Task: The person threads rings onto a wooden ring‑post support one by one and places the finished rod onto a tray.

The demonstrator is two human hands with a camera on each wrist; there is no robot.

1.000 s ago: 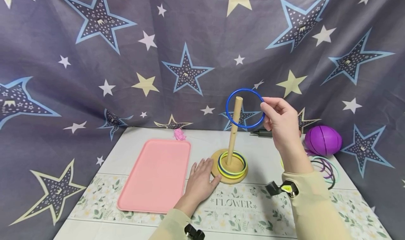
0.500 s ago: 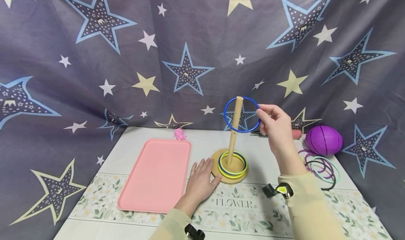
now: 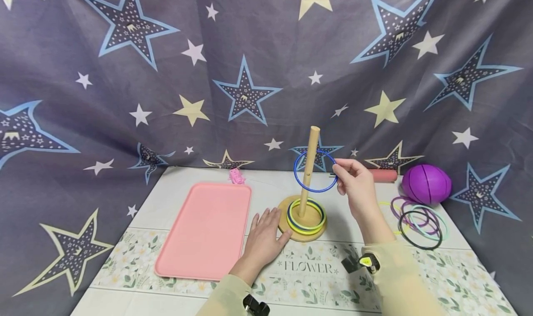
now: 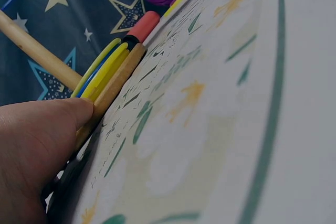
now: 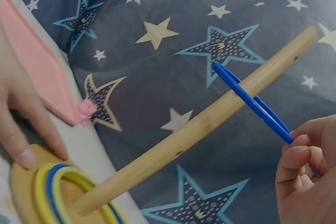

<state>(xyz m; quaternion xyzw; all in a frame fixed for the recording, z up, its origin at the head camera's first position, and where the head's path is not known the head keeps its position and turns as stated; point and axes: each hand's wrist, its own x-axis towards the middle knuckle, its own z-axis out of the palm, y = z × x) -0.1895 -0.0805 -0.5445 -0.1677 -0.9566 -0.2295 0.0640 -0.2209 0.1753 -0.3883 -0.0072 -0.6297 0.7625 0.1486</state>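
My right hand (image 3: 359, 188) pinches a blue ring (image 3: 315, 191) by its right side. In the right wrist view the blue ring (image 5: 262, 114) encircles the upright wooden peg (image 5: 205, 124), partway down from the top. At the foot of the peg, yellow and blue rings (image 3: 306, 232) lie stacked on the round wooden base (image 3: 284, 209). My left hand (image 3: 265, 239) lies flat with fingers spread, touching the left edge of the base. In the left wrist view the thumb (image 4: 79, 109) presses against the base's edge beside the stacked rings.
A pink tray (image 3: 204, 232) lies left of the left hand, with a small pink figure (image 3: 236, 176) behind it. Right of the right hand are loose rings (image 3: 420, 250), a purple ball (image 3: 426, 184) and a red-handled tool (image 3: 385, 176). A star-patterned cloth (image 3: 250, 29) hangs behind the table.
My right hand has moved down and slightly left, carrying the blue ring from the peg's top to lower along it. The left hand has stayed still at the base.
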